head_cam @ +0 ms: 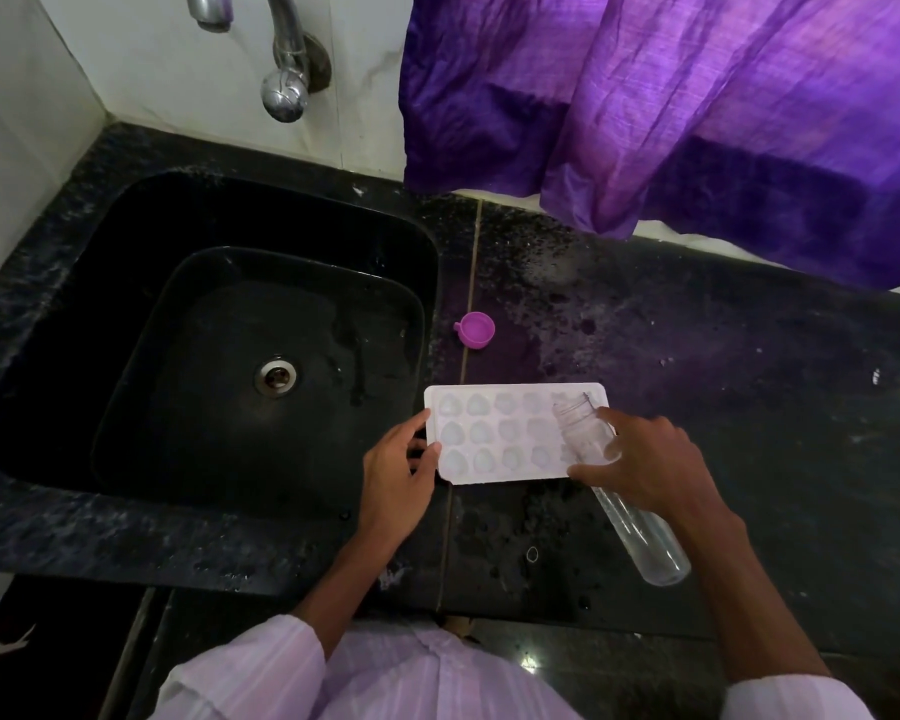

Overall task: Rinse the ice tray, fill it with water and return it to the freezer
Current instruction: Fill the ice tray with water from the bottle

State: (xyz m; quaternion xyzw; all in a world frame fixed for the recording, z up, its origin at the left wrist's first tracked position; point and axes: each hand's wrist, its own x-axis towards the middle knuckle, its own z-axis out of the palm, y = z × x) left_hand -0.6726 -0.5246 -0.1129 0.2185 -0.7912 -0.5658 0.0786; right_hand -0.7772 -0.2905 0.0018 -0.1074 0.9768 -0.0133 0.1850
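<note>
From the head view, the white ice tray (489, 439) lies flat on the dark stone desk (749, 381), just to the right of the black sink (126, 252) and near its front corner, with its long side running away from the basin. It is probably set there rather than in the sink so that it stays level while it is filled.

The left hand (398, 470) is between the sink and the tray. Its grip closes on the short edge of the tray that faces the sink, thumb on the rim and fingers at the corner. I judge this is to stop the light tray from sliding.

The right hand (645, 465) is on the side of the tray away from the sink, its grip wrapped round a clear plastic bottle (645, 548). The bottle is tilted, with its open mouth low over the cells farthest from the sink and its base lifted towards the person. That is a pouring hold, so the filling step seems to be in hand. I cannot make out a stream of water or how full any cell is.

A small purple cap (475, 330) sits mouth up on the desk just right of the sink's rim, behind the tray and out of the way of the pour. The steel tap (287, 70) is on the wall behind the sink, and a purple curtain (697, 96) hangs further right.
</note>
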